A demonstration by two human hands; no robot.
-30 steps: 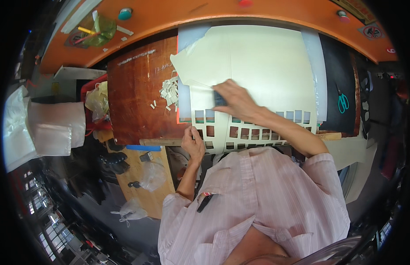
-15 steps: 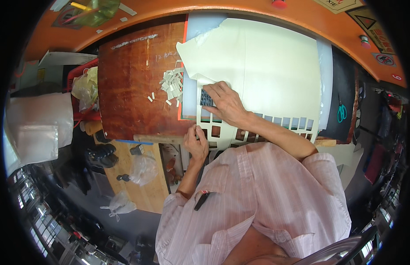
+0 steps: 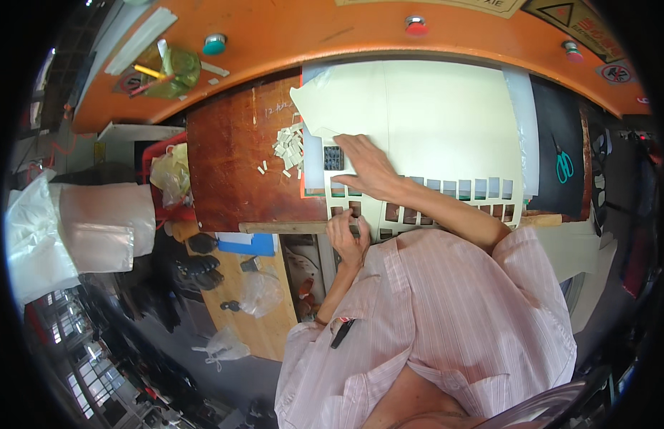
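A large cream sheet (image 3: 446, 121) lies in front of me, with rows of rectangular holes along its near side. On its left margin rests a small dark block with a gridded top (image 3: 333, 158). My right hand (image 3: 371, 170) is around the block's right side, fingers stretched past its far end and thumb past its near end, seemingly apart from it. Down at the sheet's near left corner, my left hand (image 3: 348, 237) has its fingers curled over the holed strip, thumb opposite. Small cream pieces (image 3: 290, 148) lie heaped left of the sheet.
An orange machine beam (image 3: 303, 39) with push buttons crosses the far side. Brown board (image 3: 225, 164) lies left; teal-handled scissors (image 3: 563, 166) rest on a black surface at right. A red basket (image 3: 180, 213) with plastic bags and a wooden side table (image 3: 271, 325) stand left.
The whole view has shifted. My left hand has moved rightward along the sheet's near edge. My right fingers and thumb have spread from the block, which shows more fully and stays put.
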